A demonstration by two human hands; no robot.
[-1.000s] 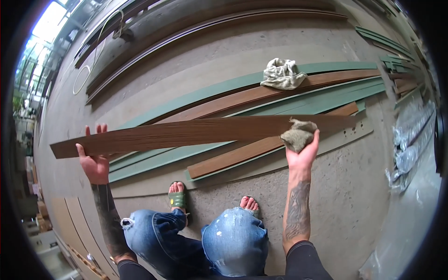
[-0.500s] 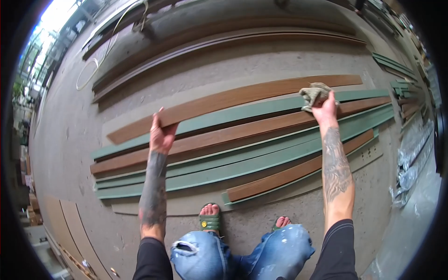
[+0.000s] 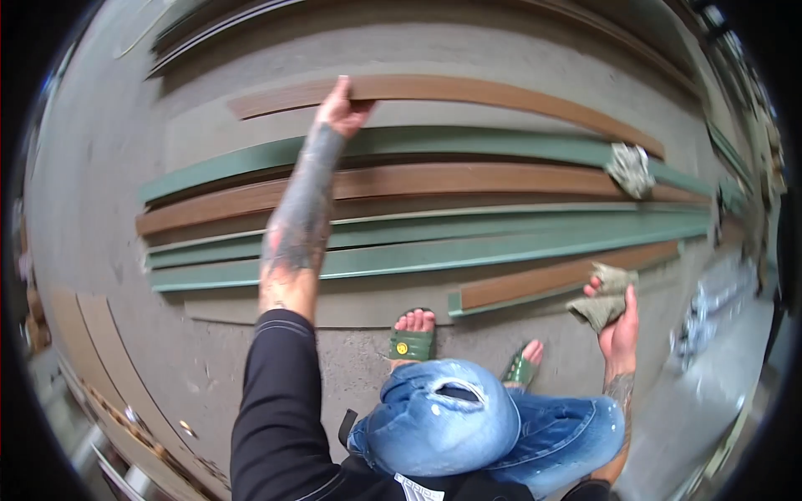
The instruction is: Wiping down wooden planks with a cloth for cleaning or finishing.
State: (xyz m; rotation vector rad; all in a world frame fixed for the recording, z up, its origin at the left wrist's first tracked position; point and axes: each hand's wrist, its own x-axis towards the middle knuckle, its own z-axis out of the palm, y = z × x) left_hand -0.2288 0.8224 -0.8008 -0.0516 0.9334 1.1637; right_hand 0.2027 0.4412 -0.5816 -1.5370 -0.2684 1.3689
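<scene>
My left hand reaches far forward and grips the near edge of a long brown wood-look strip, towards its left end. At the right, near my knee, my right hand is closed round a beige-grey cloth. Between the arms lie a green strip, a second brown strip and a broad green profile, side by side. A crumpled whitish rag rests on the green strip's right part. A shorter brown piece with a green edge lies nearest my feet.
Dark long profiles lie across the far floor. Plastic-wrapped material sits at the right. Light flat boards are at the lower left. My green sandals stand just short of the strips.
My left hand has pushed forward with the brown strip, away from the green one. My right hand has drawn back towards me with the cloth; a crumpled rag now shows on the green strip.
</scene>
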